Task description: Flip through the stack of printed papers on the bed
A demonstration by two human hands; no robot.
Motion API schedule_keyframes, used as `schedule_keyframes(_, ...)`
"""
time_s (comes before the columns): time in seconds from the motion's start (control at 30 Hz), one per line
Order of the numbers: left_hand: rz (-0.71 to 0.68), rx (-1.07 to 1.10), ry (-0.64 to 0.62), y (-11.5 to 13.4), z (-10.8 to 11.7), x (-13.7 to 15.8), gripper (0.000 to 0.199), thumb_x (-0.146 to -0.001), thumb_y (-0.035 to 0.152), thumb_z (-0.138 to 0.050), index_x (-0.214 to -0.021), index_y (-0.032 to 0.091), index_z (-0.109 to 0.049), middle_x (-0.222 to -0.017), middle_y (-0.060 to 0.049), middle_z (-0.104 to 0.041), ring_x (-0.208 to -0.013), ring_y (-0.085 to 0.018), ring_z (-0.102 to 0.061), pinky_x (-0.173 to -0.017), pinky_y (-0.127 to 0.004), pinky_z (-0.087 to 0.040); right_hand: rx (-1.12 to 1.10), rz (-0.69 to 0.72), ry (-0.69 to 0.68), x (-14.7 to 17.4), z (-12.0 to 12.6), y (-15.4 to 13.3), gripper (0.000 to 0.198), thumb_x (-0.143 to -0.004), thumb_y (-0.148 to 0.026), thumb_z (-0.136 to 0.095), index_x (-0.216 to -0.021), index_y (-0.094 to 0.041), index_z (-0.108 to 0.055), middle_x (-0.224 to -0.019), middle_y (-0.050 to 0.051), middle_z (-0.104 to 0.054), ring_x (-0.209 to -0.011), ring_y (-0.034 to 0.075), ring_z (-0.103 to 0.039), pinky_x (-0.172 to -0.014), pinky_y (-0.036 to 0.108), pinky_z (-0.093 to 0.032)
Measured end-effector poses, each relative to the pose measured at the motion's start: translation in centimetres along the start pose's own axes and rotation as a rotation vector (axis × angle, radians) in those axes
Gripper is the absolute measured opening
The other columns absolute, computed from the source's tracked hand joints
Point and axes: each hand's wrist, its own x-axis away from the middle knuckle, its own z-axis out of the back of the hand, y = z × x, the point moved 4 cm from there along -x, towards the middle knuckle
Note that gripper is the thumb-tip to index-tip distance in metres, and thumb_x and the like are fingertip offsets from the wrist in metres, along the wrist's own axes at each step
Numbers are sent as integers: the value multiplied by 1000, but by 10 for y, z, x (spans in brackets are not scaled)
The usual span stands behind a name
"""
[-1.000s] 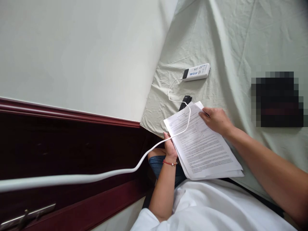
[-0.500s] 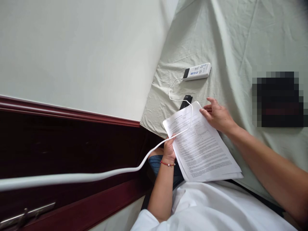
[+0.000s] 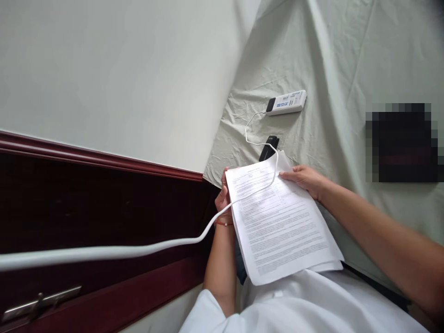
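Note:
A stack of printed paper sheets [image 3: 284, 231] lies tilted over my lap, its pages slightly fanned at the top right and bottom right. My right hand [image 3: 307, 180] grips the upper right edge, thumb on top and fingers beneath. At the upper left edge, my left hand [image 3: 224, 198] is closed against the sheets, with part of its fingers hidden behind them. A red bracelet [image 3: 225, 224] circles the left wrist. Just beyond the top edge of the paper lies a black stapler-like object [image 3: 269, 148], partly covered.
A white power bank [image 3: 287, 102] rests on the wrinkled pale green cloth [image 3: 277, 55]. Its white cable [image 3: 138, 251] runs across in front of the papers to the left. A dark blurred-out object [image 3: 404, 148] is at right. Dark red wooden trim [image 3: 104, 157] borders the wall.
My right hand has come down onto the sheets and closed on their edge. My left hand has moved up and left along the paper, and the top sheets have shifted left and toward me.

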Motion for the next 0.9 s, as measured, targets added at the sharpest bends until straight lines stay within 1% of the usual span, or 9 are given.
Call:
schedule_keyframes(0.07, -46, 54, -100, 8, -8, -9, 66, -88, 54, -80, -148, 34, -64, -168, -8, -57, -146, -37, -59, -115, -51, -52, 0, -27, -10, -2, -3, 5, 15, -92, -30, -82, -94, -18, -72, -84, 12, -80, -65, 25, -76, -54, 37, -66)
schedule_keyframes(0.13, -39, 80, -115, 5, -10, -17, 62, -87, 51, -81, -145, 35, -67, -167, -6, -57, -137, -33, -64, -111, -48, -54, -16, -29, -51, -3, -6, 9, 17, -93, -32, -82, -96, -18, -72, -89, 13, -82, -69, 25, -78, -58, 38, -69)
schedule_keyframes(0.27, -13, 111, 7, -11, -2, -20, 39, -81, 53, -84, -111, 28, -78, -135, -7, -75, -125, -30, -69, -113, -47, -53, -4, -11, -112, 0, -8, 12, 23, -91, -35, -87, -99, -18, -73, -98, 13, -83, -78, 25, -81, -66, 36, -71)
schedule_keyframes(0.37, -16, 147, -12, -18, 0, -8, 34, -82, 56, -83, -98, 26, -75, -122, -7, -76, -126, -31, -68, -115, -49, -52, 68, -24, -217, 2, -9, 12, 28, -89, -38, -89, -103, -16, -76, -107, 15, -84, -86, 25, -82, -73, 34, -71)
schedule_keyframes(0.47, -28, 129, -45, -17, 2, 6, 40, -81, 59, -83, -103, 27, -73, -125, -8, -74, -128, -35, -65, -113, -51, -52, 68, 10, -279, 0, -7, 10, 27, -92, -37, -87, -109, -17, -80, -110, 14, -85, -92, 26, -83, -79, 35, -71)
schedule_keyframes(0.6, -33, 95, -62, -12, 4, 14, 40, -78, 53, -88, -107, 30, -72, -129, -4, -72, -132, -34, -62, -114, -48, -51, -41, 77, -243, -2, -3, 2, 17, -97, -33, -80, -103, -17, -82, -105, 13, -85, -93, 25, -83, -81, 32, -71)
schedule_keyframes(0.67, -38, 88, -58, -8, 4, 13, 33, -78, 47, -88, -102, 29, -72, -128, -4, -72, -129, -32, -65, -113, -46, -52, -50, 52, -252, 1, -3, -1, 16, -97, -31, -79, -96, -16, -82, -103, 15, -85, -90, 25, -83, -79, 31, -71)
schedule_keyframes(0.77, -70, 73, -30, 0, 0, 11, 26, -83, 48, -84, -93, 27, -72, -124, -4, -74, -123, -30, -69, -111, -47, -53, -23, 31, -273, 8, -4, -4, 14, -92, -31, -84, -91, -17, -82, -102, 14, -85, -88, 25, -83, -78, 32, -71)
schedule_keyframes(0.9, -103, 86, 44, 6, -4, 6, 37, -89, 55, -84, -114, 31, -73, -122, -1, -77, -117, -26, -71, -111, -44, -53, 36, 28, -303, 12, -4, -4, 20, -86, -35, -89, -91, -18, -81, -100, 15, -85, -84, 26, -82, -74, 34, -72)
